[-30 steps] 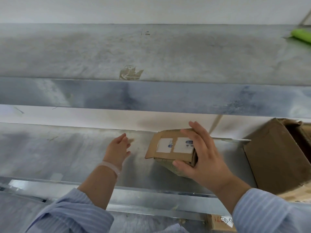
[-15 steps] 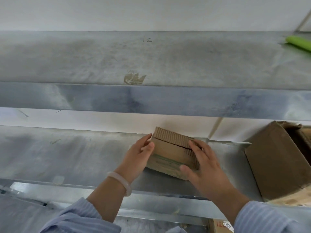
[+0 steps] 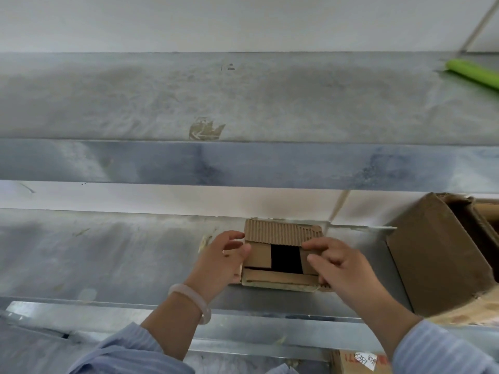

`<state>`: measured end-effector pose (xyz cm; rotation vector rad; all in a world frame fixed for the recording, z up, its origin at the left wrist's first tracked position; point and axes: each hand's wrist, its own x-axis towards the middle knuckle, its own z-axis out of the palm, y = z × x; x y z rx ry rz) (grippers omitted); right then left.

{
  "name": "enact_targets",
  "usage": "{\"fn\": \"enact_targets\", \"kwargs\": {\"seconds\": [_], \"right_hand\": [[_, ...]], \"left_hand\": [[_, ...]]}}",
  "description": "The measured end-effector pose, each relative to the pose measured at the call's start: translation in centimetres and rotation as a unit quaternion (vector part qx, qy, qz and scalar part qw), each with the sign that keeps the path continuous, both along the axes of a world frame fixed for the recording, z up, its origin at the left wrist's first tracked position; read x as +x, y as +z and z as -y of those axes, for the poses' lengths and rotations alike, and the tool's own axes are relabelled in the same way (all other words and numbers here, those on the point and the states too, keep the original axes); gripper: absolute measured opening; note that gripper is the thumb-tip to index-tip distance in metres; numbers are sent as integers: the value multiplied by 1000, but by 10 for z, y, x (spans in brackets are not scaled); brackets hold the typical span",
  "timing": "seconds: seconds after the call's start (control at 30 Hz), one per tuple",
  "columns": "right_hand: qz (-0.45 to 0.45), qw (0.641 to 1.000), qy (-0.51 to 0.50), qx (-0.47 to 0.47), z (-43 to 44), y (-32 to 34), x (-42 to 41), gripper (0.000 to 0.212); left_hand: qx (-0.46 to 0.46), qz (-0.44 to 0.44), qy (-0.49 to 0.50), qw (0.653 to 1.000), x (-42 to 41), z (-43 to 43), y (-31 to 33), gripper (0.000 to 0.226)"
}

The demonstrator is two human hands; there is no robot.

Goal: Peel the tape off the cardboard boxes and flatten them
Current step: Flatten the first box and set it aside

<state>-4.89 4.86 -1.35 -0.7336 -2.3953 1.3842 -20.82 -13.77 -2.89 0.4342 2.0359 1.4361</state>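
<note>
Fingers [image 3: 234,235], left hand [image 3: 220,261] and right hand [image 3: 344,268], on small box [image 3: 279,279] flap edges

Left hand [image 3: 224,261], right hand [image 3: 344,269], fingers curled on box [image 3: 280,234], forearms forward

A small box [image 3: 280,234] is set on the lower shelf [image 3: 108,255], held between the left hand [image 3: 224,261] at its left side and the right hand [image 3: 343,268] at its right. A larger box [image 3: 432,252] is placed further right on the same shelf. On the upper shelf [image 3: 243,98] behind, a roll [image 3: 472,74] is laid at the far right.
</note>
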Motion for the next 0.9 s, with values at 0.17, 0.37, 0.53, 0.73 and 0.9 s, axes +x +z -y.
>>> {"fn": "enact_targets", "kwargs": {"seconds": [0.17, 0.37, 0.53, 0.73, 0.9], "right_hand": [[55, 971, 82, 216, 5, -14, 3, 42], [49, 951, 9, 305, 14, -15, 2, 34], [129, 929, 14, 346, 16, -8, -6, 82], [228, 948, -19, 219, 17, -13, -28, 106], [150, 982, -56, 100, 5, -9, -24, 92]], "left_hand": [[-98, -300, -42, 948, 2, -4, -1, 29], [-133, -461, -120, 869, 12, -8, -6, 29], [-165, -488, -128, 847, 9, -11, -3, 67], [-234, -383, -117, 886, 7, -29, -7, 101], [-122, -304, -92, 940, 7, -28, -1, 81]]}}
